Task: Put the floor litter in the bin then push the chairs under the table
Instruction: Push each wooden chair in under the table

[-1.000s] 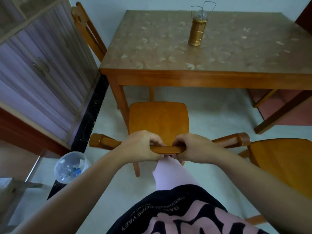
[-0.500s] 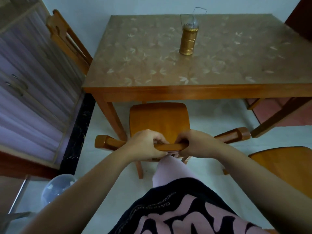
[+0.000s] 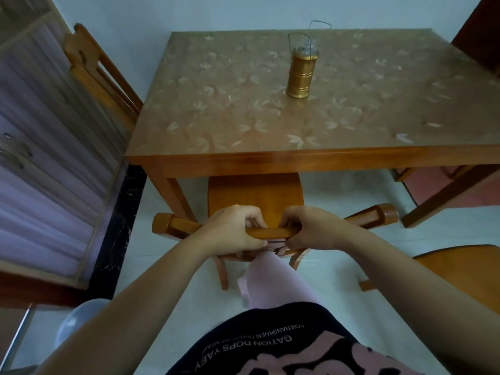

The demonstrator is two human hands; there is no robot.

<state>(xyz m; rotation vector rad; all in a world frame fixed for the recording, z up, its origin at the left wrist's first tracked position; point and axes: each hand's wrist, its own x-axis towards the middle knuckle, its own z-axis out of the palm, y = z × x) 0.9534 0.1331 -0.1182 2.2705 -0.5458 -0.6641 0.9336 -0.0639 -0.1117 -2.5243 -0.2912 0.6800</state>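
Both grips, left hand [image 3: 232, 230] and right hand [image 3: 316, 228], clamped the chair [image 3: 254, 196] backrest; the surface [image 3: 270, 158] lay straight ahead, the seat partly under.

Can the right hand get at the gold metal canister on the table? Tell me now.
Probably not right now: the right hand is gripping the wooden chair's backrest, and the gold metal canister stands far back on the wooden table.

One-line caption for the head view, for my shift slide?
Both hands, left and right, grip the chair backrest, its seat partly under the table.
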